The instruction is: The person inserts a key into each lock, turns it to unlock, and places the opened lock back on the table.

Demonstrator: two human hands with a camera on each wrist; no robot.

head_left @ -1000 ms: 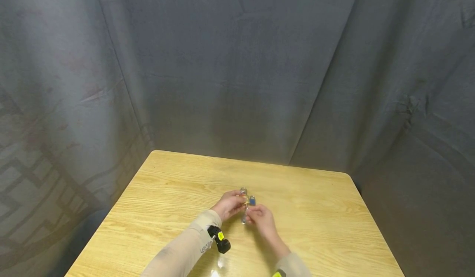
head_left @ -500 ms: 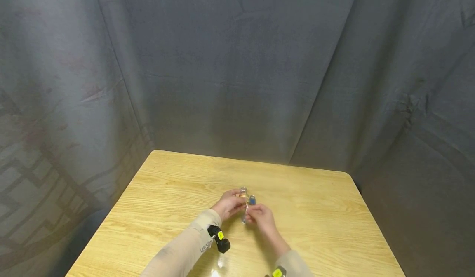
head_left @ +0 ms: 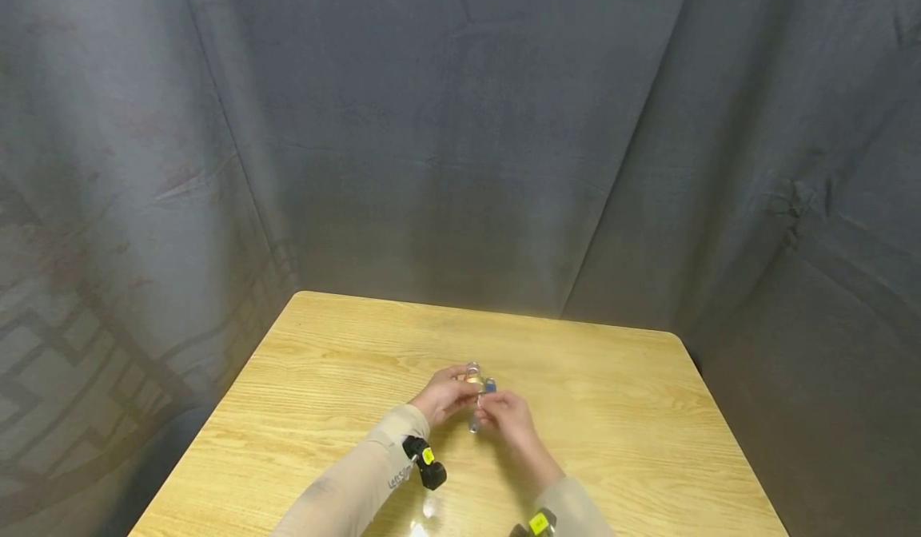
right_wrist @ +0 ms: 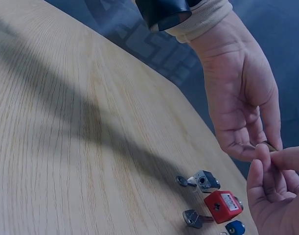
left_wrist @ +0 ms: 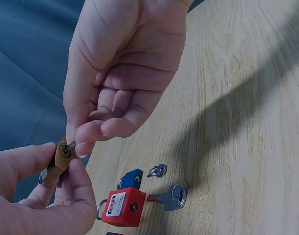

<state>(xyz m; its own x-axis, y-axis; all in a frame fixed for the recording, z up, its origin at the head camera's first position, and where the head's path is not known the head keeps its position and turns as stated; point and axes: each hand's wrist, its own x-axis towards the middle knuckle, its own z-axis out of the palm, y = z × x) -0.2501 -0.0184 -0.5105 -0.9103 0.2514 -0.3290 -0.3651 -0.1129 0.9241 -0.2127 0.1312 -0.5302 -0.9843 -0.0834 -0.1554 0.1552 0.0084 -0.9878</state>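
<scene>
- I see the person's left grip (left_wrist: 46,198), a bare hand, pinching a small brass-coloured metal padlock (left_wrist: 61,162) between thumb and fingers; the padlock is raised above the tabletop (head_left: 597,409) of pale wood grain.
- The person's right grip (left_wrist: 121,73), also a bare hand, is pinching a small silvery metal key (left_wrist: 72,145) at the padlock's keyhole. How deep the key sits, I cannot tell.
- Below the hands I see a red block-shaped padlock with a white label (left_wrist: 127,208), just beside a smaller blue padlock (left_wrist: 132,179).
- Near the red padlock lies a dark metal key with a ring (left_wrist: 174,198).
- Through the right wrist camera I also see a grey metal padlock (right_wrist: 206,180), on the other side of the red one.
</scene>
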